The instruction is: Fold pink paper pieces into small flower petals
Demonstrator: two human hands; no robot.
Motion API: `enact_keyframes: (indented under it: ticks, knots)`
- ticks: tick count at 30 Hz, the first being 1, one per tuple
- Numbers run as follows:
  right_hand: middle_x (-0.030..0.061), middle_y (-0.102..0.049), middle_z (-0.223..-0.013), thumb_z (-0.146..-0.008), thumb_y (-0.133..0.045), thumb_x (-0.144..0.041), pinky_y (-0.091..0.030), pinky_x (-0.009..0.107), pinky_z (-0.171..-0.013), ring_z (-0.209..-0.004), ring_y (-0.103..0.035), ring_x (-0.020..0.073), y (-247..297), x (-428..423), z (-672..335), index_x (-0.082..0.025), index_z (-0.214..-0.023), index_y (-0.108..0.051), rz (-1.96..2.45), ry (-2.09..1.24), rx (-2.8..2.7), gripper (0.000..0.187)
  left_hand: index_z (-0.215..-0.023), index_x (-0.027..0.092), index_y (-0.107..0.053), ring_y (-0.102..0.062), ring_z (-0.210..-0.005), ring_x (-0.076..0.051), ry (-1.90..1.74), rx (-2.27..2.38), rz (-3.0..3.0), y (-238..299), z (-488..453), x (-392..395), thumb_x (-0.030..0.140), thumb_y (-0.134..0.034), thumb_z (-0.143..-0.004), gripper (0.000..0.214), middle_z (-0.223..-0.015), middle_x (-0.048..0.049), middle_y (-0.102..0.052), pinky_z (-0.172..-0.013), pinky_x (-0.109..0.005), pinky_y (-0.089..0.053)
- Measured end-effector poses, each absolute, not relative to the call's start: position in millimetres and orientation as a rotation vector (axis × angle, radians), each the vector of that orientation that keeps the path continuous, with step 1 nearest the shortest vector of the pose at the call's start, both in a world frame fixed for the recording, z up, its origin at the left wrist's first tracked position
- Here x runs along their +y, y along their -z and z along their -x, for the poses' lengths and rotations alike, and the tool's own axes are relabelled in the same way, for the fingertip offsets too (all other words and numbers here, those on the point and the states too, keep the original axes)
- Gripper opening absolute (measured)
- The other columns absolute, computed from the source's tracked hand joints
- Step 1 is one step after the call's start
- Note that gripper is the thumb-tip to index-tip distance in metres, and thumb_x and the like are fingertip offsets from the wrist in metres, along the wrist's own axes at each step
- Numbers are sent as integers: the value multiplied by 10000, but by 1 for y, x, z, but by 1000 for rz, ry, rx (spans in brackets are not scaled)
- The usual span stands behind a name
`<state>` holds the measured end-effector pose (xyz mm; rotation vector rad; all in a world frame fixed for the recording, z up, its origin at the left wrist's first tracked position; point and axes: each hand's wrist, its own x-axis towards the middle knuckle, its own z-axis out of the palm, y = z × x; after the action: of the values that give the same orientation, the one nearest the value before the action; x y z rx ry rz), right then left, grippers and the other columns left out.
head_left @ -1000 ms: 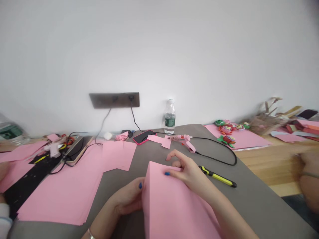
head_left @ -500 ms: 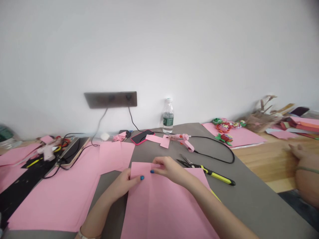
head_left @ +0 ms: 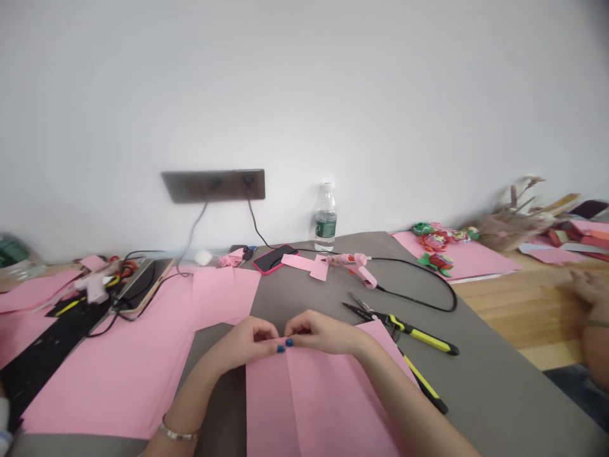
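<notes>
A large sheet of pink paper [head_left: 328,400] with a lengthwise crease lies in front of me. My left hand [head_left: 252,346] pinches its far edge, thumb on top and fingers curled behind. Right beside it, my right hand [head_left: 314,333] pinches the same edge, the two thumbs almost touching at the crease. Black-and-yellow pliers [head_left: 404,336] rest just to the right, one handle close to the sheet's edge. Beyond my hands lies a pink glue gun [head_left: 354,264] with a black cord.
Stacked pink sheets [head_left: 114,374] lie left. A phone [head_left: 276,259] and a water bottle [head_left: 325,219] stand toward the wall, below a socket panel [head_left: 214,185]. Paper flowers [head_left: 435,244] sit at the back right. Another person's hand [head_left: 587,289] shows at the far right.
Both hands have come together at the paper's far edge, the left moving right. The paper's far edge has drawn nearer to me, and more of the pliers shows.
</notes>
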<state>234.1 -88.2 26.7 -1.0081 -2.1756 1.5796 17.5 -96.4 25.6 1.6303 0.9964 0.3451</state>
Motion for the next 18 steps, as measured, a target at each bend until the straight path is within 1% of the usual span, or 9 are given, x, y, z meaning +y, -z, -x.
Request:
enact_keyframes:
  ticks: [3,6,12,18]
  knots:
    - [-43,-473,-663,-866,-524,-209,-269,218,-524,-587,-340,92,-27,-88,-235,-149,-818,-665,978,-1614,-2193,161,-676,171,-537,-317,-596,-116,-245,964,-1696,-27,-17,-97,475,-587,-846,351,-618,55,-393,-524,-250,-202]
    - [-44,-454,-656,-866,-513,-198,-263,218,-525,-584,-326,91,-27,-89,-236,-147,-798,-653,948,-1636,-2177,163,-680,180,-506,-278,-588,-113,-241,973,-1727,-25,-17,-99,448,-549,-869,331,-611,65,-339,-519,-253,-183]
    - [-34,-487,-685,-870,-537,-249,-297,219,-562,-623,-368,103,-23,-86,-236,-149,-807,-658,895,-1692,-2114,169,-689,169,-560,-321,-613,-122,-319,997,-1782,-23,-18,-101,367,-522,-866,269,-634,49,-376,-539,-246,-205]
    - [-39,-485,-680,-865,-543,-272,-296,226,-571,-619,-362,104,-27,-85,-236,-159,-790,-651,907,-1698,-2122,174,-670,169,-611,-301,-588,-124,-390,996,-1801,-25,-19,-105,389,-520,-877,315,-606,46,-355,-531,-250,-189]
